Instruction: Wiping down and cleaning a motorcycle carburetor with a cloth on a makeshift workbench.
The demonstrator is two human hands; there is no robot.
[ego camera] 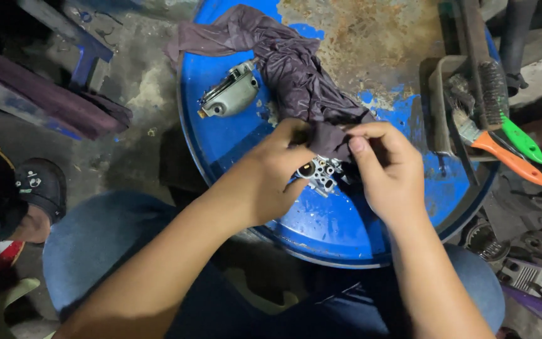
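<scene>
Head view shows the left hand (277,179) gripping a small metal engine part (318,174) above the blue drum (233,135) while the right hand (384,166) pinches a dark rag (296,69); a loose grip could drop it.

On the blue drum top (233,150) you see a grey metal cover (230,95). At your right, an orange-handled brush (500,152) lies beside a green-handled wire brush (503,107).

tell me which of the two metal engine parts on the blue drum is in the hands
The small silver part with round holes, held between the left hand and right hand under the dark cloth. The greyer part lies untouched further up the drum top.
</scene>
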